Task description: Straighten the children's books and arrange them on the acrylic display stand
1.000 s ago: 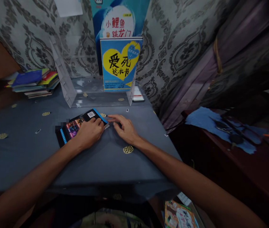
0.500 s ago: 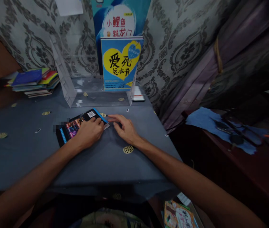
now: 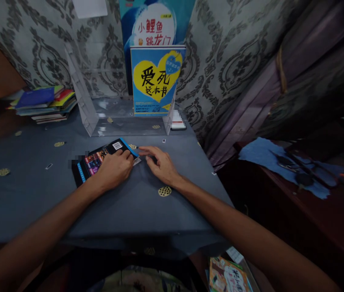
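Observation:
A dark book (image 3: 92, 165) with a blue edge and a barcode lies flat and slanted on the desk, its small coloured pictures facing up. Over its near right part rests my left hand (image 3: 115, 168), fingers curled down against the cover; their tips are hidden. My right hand (image 3: 162, 167) is just right of the book's blue corner, fingers stretched and the thumb apart, holding nothing. A small pale slip (image 3: 137, 161) pokes out beside the book between the two hands.
A clear acrylic stand (image 3: 83, 99) holds a blue and yellow book (image 3: 153, 83) upright. Behind it is a taller teal book (image 3: 156, 20). Stacked books (image 3: 46, 101) lie at left, and a blue cloth (image 3: 259, 152) with glasses at right. Another book (image 3: 228, 275) shows below the desk edge.
The view has shifted very slightly. Both hands and the dark book keep the same places.

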Demonstrator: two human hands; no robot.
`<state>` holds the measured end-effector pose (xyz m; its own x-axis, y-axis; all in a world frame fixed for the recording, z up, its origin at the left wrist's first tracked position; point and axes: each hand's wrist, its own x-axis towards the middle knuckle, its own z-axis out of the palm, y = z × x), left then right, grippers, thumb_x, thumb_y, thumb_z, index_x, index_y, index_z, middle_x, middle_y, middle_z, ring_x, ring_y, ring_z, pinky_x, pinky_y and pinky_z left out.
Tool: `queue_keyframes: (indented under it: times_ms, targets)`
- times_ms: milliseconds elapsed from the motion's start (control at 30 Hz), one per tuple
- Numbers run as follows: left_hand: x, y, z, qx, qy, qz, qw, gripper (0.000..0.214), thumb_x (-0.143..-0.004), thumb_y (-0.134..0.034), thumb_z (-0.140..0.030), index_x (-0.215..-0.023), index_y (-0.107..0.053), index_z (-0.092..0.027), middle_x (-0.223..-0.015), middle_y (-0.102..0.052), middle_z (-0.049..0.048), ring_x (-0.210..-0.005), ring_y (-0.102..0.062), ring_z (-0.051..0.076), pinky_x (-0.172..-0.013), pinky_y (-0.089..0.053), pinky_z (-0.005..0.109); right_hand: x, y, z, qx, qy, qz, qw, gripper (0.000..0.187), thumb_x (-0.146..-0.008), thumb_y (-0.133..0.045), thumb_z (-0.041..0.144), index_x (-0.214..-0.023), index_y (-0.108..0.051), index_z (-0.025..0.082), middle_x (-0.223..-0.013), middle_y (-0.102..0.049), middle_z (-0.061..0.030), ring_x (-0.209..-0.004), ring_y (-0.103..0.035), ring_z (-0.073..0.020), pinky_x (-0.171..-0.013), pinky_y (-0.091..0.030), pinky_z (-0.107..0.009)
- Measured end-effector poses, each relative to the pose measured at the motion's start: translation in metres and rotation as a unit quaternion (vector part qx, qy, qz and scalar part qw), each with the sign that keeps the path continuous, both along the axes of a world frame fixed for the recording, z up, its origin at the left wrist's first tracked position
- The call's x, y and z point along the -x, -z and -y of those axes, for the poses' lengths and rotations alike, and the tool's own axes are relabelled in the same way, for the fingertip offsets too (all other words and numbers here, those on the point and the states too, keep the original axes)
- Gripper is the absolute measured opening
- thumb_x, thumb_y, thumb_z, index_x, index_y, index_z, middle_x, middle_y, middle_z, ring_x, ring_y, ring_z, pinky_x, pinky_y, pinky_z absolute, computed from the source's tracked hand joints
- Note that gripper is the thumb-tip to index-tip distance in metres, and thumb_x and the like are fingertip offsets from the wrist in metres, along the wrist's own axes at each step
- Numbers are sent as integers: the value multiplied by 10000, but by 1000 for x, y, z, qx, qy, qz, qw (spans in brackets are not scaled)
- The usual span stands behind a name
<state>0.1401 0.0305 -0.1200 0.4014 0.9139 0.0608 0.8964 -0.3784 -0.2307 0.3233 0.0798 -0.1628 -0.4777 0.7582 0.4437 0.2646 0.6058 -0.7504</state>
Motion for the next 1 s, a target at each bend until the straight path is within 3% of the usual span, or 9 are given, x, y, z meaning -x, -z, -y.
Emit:
queue_keyframes:
  times_ms: [667, 1000]
  targets:
    - [-1, -4, 1, 11, -4, 8, 1000, 355, -1023, -333, -217, -1019, -671, -111, -1015, -672, 160, -955, -659, 306, -678, -510, 357, -1, -1, 1, -13, 4, 0, 1000, 438, -875, -475, 43, -1244, -624, 227, -1081, -747, -55, -872, -653, -188, -745, -522, -341]
    - [0, -6, 1, 11, -2, -14, 1000, 372, -1033, -311, -226, -1039, -667, -115, -1044, -677, 158, -965, -656, 302, -666, -506, 352, -1, -4, 3, -32, 4, -7, 999, 454, -870, -468, 33, -1239, -634, 238, -1095, -744, -56, -975, -652, -216, -789, -544, -380]
